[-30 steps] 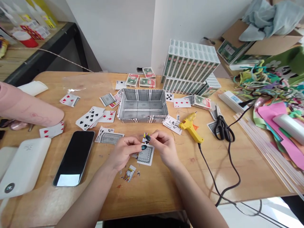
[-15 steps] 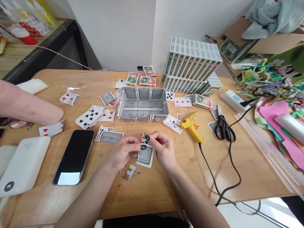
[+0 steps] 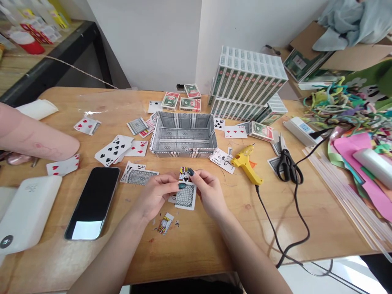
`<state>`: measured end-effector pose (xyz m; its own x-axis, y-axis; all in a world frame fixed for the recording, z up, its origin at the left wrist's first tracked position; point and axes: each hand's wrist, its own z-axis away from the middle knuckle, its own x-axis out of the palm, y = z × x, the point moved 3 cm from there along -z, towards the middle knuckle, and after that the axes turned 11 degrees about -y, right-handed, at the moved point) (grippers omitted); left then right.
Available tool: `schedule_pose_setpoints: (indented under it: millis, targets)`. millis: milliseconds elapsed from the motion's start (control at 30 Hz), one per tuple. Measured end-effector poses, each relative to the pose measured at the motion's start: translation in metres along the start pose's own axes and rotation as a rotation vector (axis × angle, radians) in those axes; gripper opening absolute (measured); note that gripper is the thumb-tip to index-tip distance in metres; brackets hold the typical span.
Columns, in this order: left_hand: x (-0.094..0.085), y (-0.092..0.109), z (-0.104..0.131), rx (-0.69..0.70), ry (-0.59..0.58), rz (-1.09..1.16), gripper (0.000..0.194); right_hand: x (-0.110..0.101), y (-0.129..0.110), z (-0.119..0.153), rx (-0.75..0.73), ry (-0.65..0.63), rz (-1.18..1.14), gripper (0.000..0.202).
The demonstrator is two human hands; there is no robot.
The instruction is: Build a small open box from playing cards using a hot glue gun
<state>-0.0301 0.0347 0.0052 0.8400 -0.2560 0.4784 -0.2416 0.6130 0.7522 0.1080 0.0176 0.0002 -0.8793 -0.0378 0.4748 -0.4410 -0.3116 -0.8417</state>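
Between my left hand (image 3: pixel 157 192) and my right hand (image 3: pixel 210 191), a small cut piece of playing card (image 3: pixel 184 174) is pinched, its picture side showing. Both thumbs press on it from near its edges. Just below it is a patterned card back (image 3: pixel 185 197), partly behind my left fingers; I cannot tell whether it is joined to the piece. Another cut picture-card piece (image 3: pixel 165 223) lies on the table nearer to me, among tiny scraps. Beyond my hands stands an open box made of playing cards (image 3: pixel 183 153), with divided sides of grey card backs.
Right of the box lie a yellow glue gun (image 3: pixel 248 164) with its cord, and black scissors (image 3: pixel 288 165). Stacked card packs (image 3: pixel 248 81) stand at the back. To the left are loose cards (image 3: pixel 113 150), a phone (image 3: pixel 93 203), a white power bank (image 3: pixel 29 214) and a pink rounded object (image 3: pixel 36 132).
Both hands have shifted slightly, and more of the picture-card piece shows above the thumbs. My left thumb sits a little further left and higher. The view has moved slightly.
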Motion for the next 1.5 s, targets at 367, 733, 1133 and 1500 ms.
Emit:
schedule_pose_setpoints:
  millis: [367,733,1133,1500]
  targets:
    - [-0.003,0.006,0.000,0.122,0.117,-0.070,0.016,-0.005,-0.005,-0.002,0.029,0.009,0.081,0.027]
    - [-0.003,0.007,0.000,0.231,0.192,-0.057,0.010,-0.002,0.000,-0.002,0.064,-0.003,0.083,0.028]
    - [-0.008,0.013,0.005,0.423,0.388,-0.039,0.011,0.008,0.007,0.000,0.201,-0.278,0.001,0.038]
    - [-0.005,0.009,0.004,0.397,0.363,-0.271,0.021,-0.002,0.003,-0.008,0.067,-0.035,-0.114,0.039]
